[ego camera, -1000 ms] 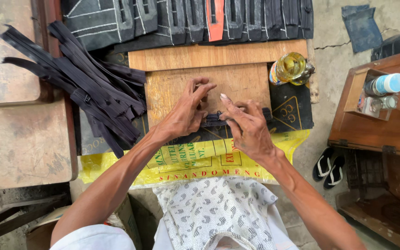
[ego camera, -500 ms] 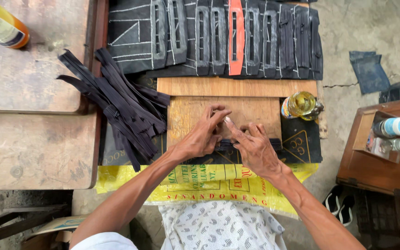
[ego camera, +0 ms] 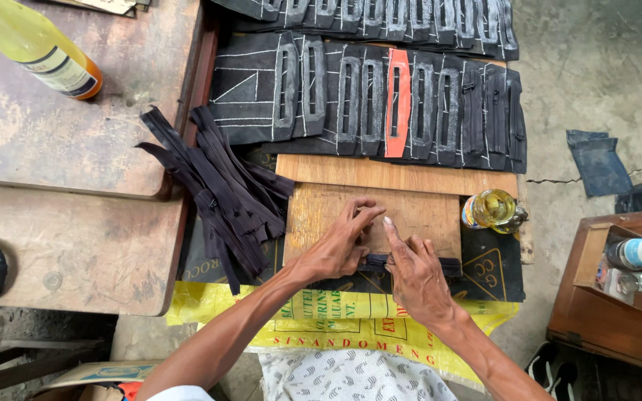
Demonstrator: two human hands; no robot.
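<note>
Landmark: the pale wooden board (ego camera: 410, 215) lying in the middle.

Far to its upper left, a yellow-green plastic bottle with an orange base (ego camera: 35, 46) lies on the worn brown wooden worktop (ego camera: 61, 223). Just left of the board, touching its edge, is a loose heap of black zipper strips (ego camera: 221, 197). The left hand (ego camera: 336, 249) rests on the board's near half, fingers curled and narrow, their tips pressing down on a black zipper strip (ego camera: 410, 262) that runs along the board's near edge. The right hand (ego camera: 414, 278) sits just beside it on the same edge, index finger stretched up onto the wood, the other fingers pinching the same strip. Beyond the board's far edge lies a row of overlapping black fabric panels with chalk lines and slot openings (ego camera: 365, 96), one of them orange-red (ego camera: 397, 104). Just right of the board stands a small clear bottle of yellow liquid (ego camera: 493, 209). Under the board's near side spreads a yellow printed plastic sack (ego camera: 321, 327).
</note>
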